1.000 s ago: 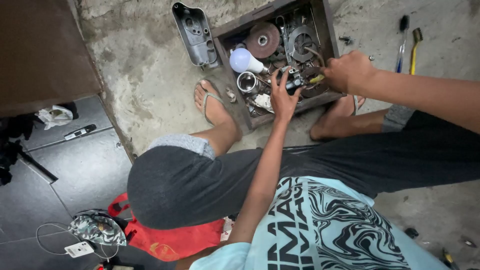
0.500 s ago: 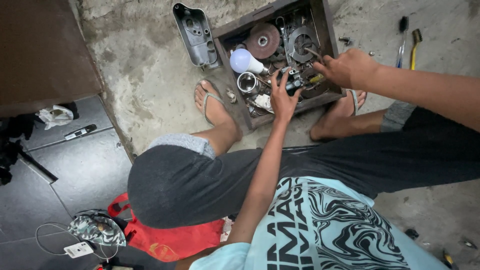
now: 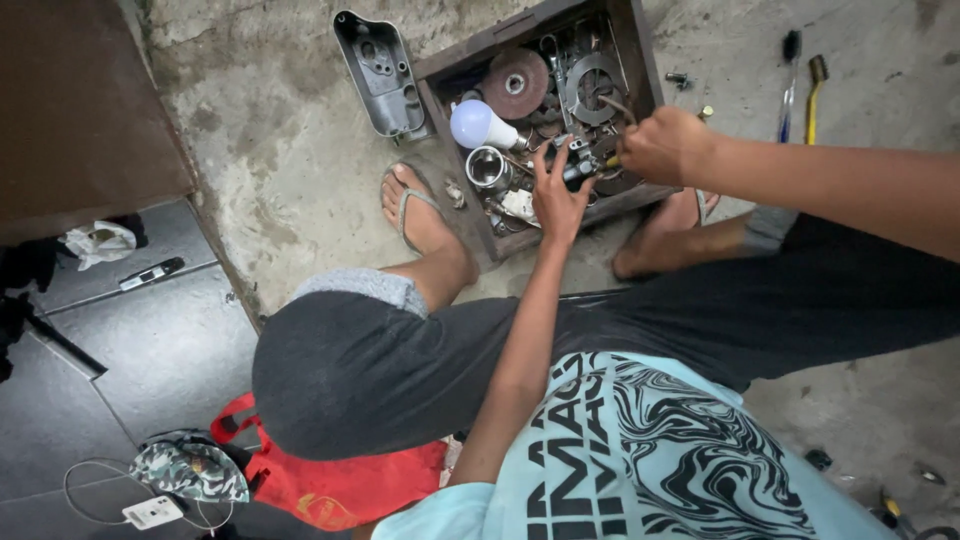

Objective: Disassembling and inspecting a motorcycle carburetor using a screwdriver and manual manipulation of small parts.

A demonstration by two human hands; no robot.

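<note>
Small dark metal part [image 3: 578, 165] sits in the wooden box [image 3: 640, 60], near its front wall, and both my hands are on it. My left hand [image 3: 556, 195] has its fingers [image 3: 541, 158] spread and pressed around the part, gripping it from the near side. My right hand [image 3: 665, 145] is clenched into a fist just beside the part, closed on a tool with a yellow tip [image 3: 612, 160] that touches the part; the rest of the tool is hidden in my fist.

Deeper in the box from the part lie a rusty round disc [image 3: 515, 83] and a grey ring-shaped plate [image 3: 592, 88]. A white bulb [image 3: 478, 124] and a shiny metal cylinder [image 3: 487, 166] lie to the left of the part, still inside the box. Just outside the box's left wall a grey metal cover [image 3: 380, 72] rests on the rough concrete floor [image 3: 290, 150]. My feet stand on that floor at the box's front edge. Far left of the box the concrete gives way to dark tiles [image 3: 160, 350], with a red bag [image 3: 330, 485] there by my knee.
</note>
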